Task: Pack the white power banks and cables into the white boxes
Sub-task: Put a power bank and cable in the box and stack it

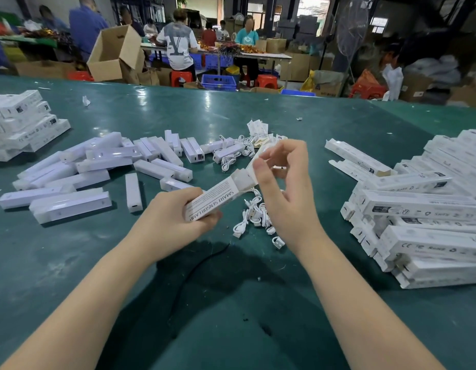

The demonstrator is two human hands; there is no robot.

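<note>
My left hand (175, 217) grips the lower end of a long white box (218, 196) printed "SMART SENSOR LAMP", tilted up to the right above the green table. My right hand (282, 180) pinches the open flap at the box's upper end between thumb and fingers. Loose white power banks (103, 166) lie scattered across the table to the left. Coiled white cables (254, 214) lie in a heap under my right hand, and more cables (231, 156) sit further back.
Stacked white boxes (423, 225) pile up at the right, with another stack of boxes (20, 124) at the far left. A black cord (196, 271) lies on the green table (231, 316) near me. People work at tables with cardboard boxes behind.
</note>
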